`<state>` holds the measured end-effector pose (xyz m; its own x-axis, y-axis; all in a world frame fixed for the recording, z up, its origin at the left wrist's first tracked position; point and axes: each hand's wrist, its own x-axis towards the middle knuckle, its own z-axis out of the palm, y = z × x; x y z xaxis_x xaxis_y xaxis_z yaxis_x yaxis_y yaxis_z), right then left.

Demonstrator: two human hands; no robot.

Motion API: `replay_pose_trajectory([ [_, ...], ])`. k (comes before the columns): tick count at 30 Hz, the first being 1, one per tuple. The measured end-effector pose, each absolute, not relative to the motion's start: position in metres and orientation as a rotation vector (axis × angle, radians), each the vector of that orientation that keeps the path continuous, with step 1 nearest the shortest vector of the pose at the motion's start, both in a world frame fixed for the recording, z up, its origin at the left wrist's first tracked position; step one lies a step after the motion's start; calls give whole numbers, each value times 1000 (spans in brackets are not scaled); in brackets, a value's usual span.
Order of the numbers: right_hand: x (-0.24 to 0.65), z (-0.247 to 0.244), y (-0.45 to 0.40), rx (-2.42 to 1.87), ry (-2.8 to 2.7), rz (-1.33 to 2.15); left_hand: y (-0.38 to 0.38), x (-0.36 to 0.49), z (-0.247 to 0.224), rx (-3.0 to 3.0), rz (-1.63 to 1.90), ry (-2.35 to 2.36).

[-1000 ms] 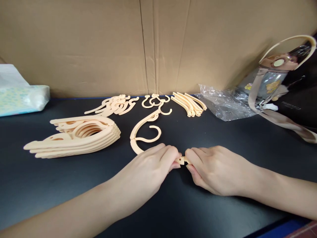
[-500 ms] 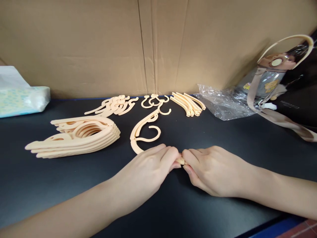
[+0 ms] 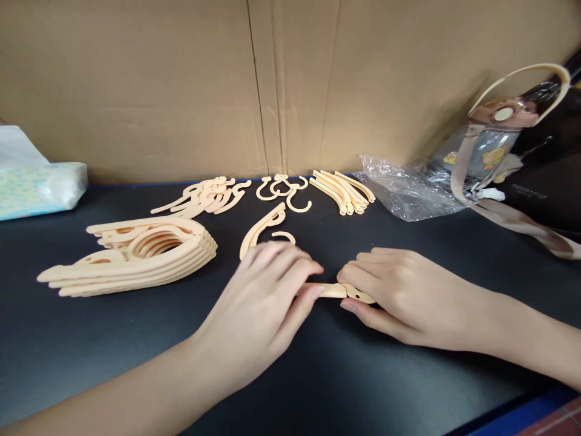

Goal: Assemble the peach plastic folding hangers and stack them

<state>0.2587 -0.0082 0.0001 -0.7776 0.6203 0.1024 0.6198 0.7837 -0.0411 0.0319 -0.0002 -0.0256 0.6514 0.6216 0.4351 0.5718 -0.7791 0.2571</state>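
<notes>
Black tabletop [image 3: 318,393] with a soft sheen fills the near ground, its blue edge [image 3: 521,415] at four o'clock from two cream pieces [image 3: 333,291] that meet end to end. Thumb and index finger of the right hand [image 3: 394,300] pinch one; the left hand [image 3: 267,293] has its thumb against the other, index finger apart from it, and I cannot tell whether the hidden fingers press it. Folded hangers [image 3: 158,272] lie stacked at nine o'clock. Farther off come curved parts [image 3: 204,197] at ten, hooks [image 3: 297,209] at eleven, slim arms [image 3: 347,194] at twelve and clear plastic [image 3: 408,197] at one. Brown cardboard [image 3: 181,91] stands across the back.
</notes>
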Motion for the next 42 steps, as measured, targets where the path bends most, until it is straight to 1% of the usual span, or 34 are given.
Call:
replay_pose_trajectory([
  [3,262,5,-7,-935,-2817,-37,4,29,-28,2660,855,1276],
  [6,264,7,-8,-926,-2764,-128,11,26,-32,2414,851,1401],
  [8,264,7,-9,-887,-2781,-158,16,25,-35,2250,865,1405],
  [12,264,6,-11,-809,-2876,-62,20,24,-36,2083,917,1366],
  [17,262,7,-13,-813,-2934,-3,18,26,-32,2052,933,1353],
  [23,260,7,-13,-859,-2865,186,18,27,-33,2085,941,1366],
  [34,262,1,-11,-879,-2818,26,19,27,-37,2053,919,1438],
  [42,263,-1,-5,-849,-2763,-92,16,29,-32,1893,941,1339],
])
